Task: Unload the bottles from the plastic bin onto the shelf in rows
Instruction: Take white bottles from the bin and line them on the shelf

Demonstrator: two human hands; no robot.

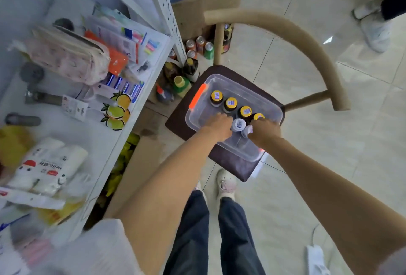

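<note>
Both hands in plastic bin (pixel 222 81) – left hand (pixel 217 126), right hand (pixel 264 131) each grip white-capped bottle (pixel 238 124).

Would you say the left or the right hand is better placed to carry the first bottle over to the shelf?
Probably the left hand: it is at a white-capped bottle in the plastic bin, on the side nearer the shelf.

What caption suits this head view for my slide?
Both hands reach into the clear bin of capped bottles.
</note>
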